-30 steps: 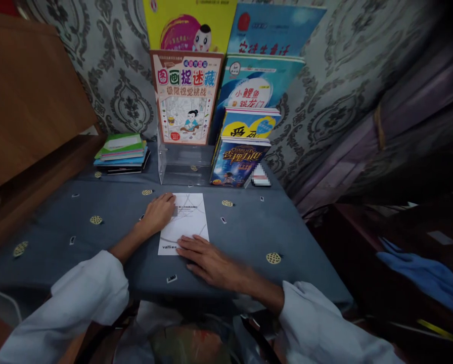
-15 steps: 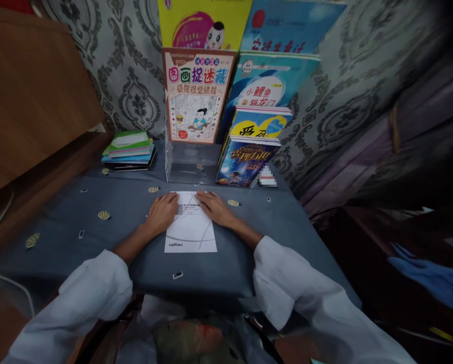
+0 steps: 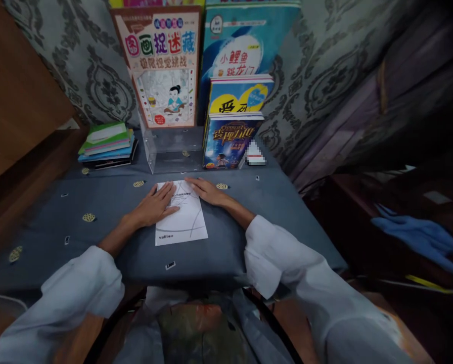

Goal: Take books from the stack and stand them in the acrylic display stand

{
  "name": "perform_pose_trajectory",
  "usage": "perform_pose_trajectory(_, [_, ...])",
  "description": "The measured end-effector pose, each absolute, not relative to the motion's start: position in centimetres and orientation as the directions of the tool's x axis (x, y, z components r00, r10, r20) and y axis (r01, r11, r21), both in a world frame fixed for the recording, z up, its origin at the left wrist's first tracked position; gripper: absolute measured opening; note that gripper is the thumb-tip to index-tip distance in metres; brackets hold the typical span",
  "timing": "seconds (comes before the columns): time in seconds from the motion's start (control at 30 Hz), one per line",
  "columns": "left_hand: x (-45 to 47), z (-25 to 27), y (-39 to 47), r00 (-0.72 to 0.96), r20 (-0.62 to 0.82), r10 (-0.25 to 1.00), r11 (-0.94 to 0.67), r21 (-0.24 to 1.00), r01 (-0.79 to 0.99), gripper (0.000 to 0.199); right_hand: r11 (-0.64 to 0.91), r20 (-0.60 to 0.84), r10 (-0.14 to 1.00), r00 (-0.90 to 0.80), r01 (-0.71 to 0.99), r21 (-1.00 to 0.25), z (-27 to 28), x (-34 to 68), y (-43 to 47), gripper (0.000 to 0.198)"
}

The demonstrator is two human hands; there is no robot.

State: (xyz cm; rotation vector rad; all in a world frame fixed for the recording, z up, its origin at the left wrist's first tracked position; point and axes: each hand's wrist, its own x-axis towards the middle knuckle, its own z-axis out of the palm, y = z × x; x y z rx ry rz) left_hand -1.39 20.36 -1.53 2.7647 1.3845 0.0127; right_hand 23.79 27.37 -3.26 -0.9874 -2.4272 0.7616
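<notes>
A white booklet or leaflet [image 3: 181,222] with grey curved lines and "valli" print lies flat on the dark grey tablecloth. My left hand [image 3: 155,205] rests palm down over its left side, fingers stretched out and thumb spread across the page. At the upper right edge of the booklet lies my right hand [image 3: 207,191], its fingers extended and the fingertips touching the top corner. Neither hand is wrapped around anything. Part of the printed text is hidden under the left fingers.
Behind the booklet a clear acrylic stand [image 3: 166,154] holds upright books, among them a brown-bordered picture book [image 3: 164,65] and a dark blue book [image 3: 230,141]. A book stack [image 3: 107,146] sits at the back left. A blue cloth [image 3: 416,237] lies to the right, beyond the table.
My left hand has slid from the booklet's left edge further onto the page, its thumb now spread. The booklet is slightly turned. The camera view has shifted.
</notes>
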Motion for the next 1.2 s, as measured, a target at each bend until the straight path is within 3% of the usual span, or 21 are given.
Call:
perform_pose_trajectory(0.27, [3.2, -0.5, 18.4, 0.833, -0.073, 0.549, -0.827, 0.095, 0.554, 0.077, 0.606, 0.142, 0.710, -0.689, 0.496, -0.621, -3.5, 23.8, 27.6, 0.049])
perform_pose_trajectory(0.47, [4.8, -0.2, 16.4, 0.901, -0.002, 0.434, -0.890, 0.152, 0.429, 0.075, 0.627, 0.147, 0.701, -0.698, 0.505, -0.593, -3.7, 23.6, 27.3, 0.051])
perform_pose_trajectory(0.6, [5.4, -0.1, 15.2, 0.923, 0.004, 0.385, -0.907, 0.188, 0.378, 0.064, 0.635, 0.165, 0.705, -0.690, 0.511, -0.579, -3.9, 23.5, 27.3, 0.049])
perform_pose_trajectory(0.83, [5.7, 0.2, 14.2, 0.925, -0.064, 0.375, -0.898, 0.223, 0.379, 0.054, 0.643, 0.153, 0.711, -0.687, 0.547, -0.536, -3.5, 23.3, 26.5, 0.049])
perform_pose_trajectory(1.2, [2.4, 0.0, 12.2, 0.869, -0.086, 0.488, -0.795, 0.366, 0.483, 0.051, 0.685, 0.199, 0.723, -0.661, 0.652, -0.323, -3.0, 22.3, 24.2, 0.051])
